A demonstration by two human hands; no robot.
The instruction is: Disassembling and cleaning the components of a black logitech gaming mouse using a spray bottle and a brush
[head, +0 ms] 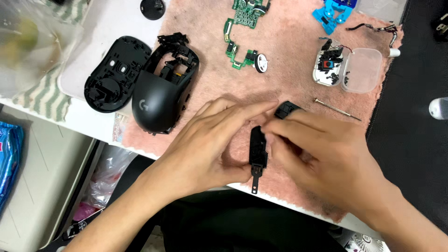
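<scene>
Both hands meet over the pink towel (pixel 289 74) at the near edge of the table (pixel 88 119); the left hand (pixel 210 144) and right hand (pixel 312 154) together pinch a narrow black plastic part (pixel 258 156), fingers closed on it; the black mouse shell (pixel 161 91) and its base plate (pixel 114 74) lie to the left; a green circuit board (pixel 238 32), small screwdriver (pixel 336 109) and clear parts box (pixel 347 67) lie beyond.

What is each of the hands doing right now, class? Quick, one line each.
Left hand: closed on the long black plastic mouse part, pinching it.
Right hand: fingers closed on the same part's upper end; a small black piece sits at its fingertips.
</scene>
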